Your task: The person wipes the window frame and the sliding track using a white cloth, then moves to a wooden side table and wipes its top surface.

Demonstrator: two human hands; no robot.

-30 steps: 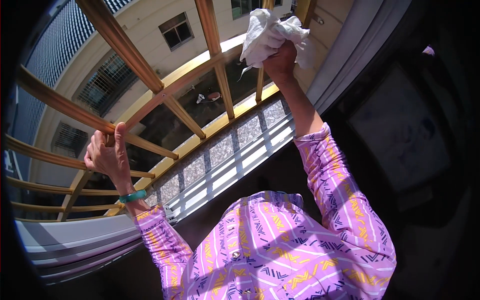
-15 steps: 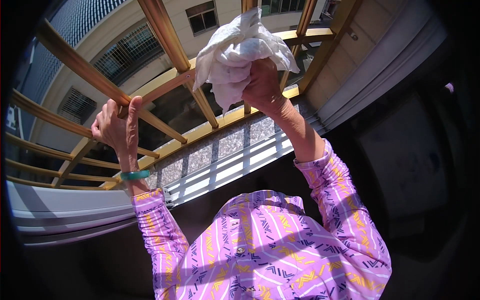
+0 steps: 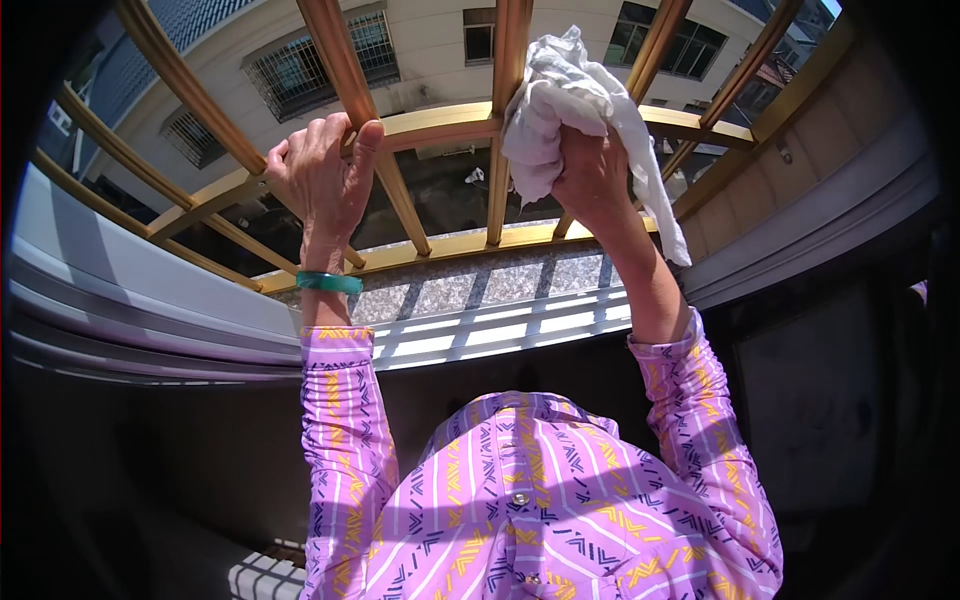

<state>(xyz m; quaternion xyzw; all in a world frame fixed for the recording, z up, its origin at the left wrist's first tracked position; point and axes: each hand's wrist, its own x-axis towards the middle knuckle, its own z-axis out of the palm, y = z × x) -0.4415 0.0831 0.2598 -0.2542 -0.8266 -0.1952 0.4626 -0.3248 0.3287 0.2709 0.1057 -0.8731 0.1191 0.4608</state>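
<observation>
A crumpled white cloth (image 3: 560, 115) is bunched in my right hand (image 3: 595, 180), which is closed around it. The cloth sits against the right side of a bronze vertical bar (image 3: 511, 55), and a long tail of it hangs down past my wrist. Part of my right fingers is hidden by the folds. To the left, my left hand (image 3: 325, 175) is wrapped over the curved crossbar (image 3: 435, 125) of the metal window guard, its thumb beside another upright bar (image 3: 340, 65). A green bangle (image 3: 330, 283) circles my left wrist.
Below the bars runs a speckled stone sill (image 3: 440, 295), with a white window track (image 3: 500, 335) in front. White window frames (image 3: 90, 270) flank the left side. Beyond the guard stands a pale building (image 3: 420, 75) with barred windows. A tiled wall (image 3: 745, 185) closes the right.
The view has turned, so the guard sits differently in the picture. The cloth has shifted, and a tail now trails beside my right wrist. My left hand keeps hold of the guard.
</observation>
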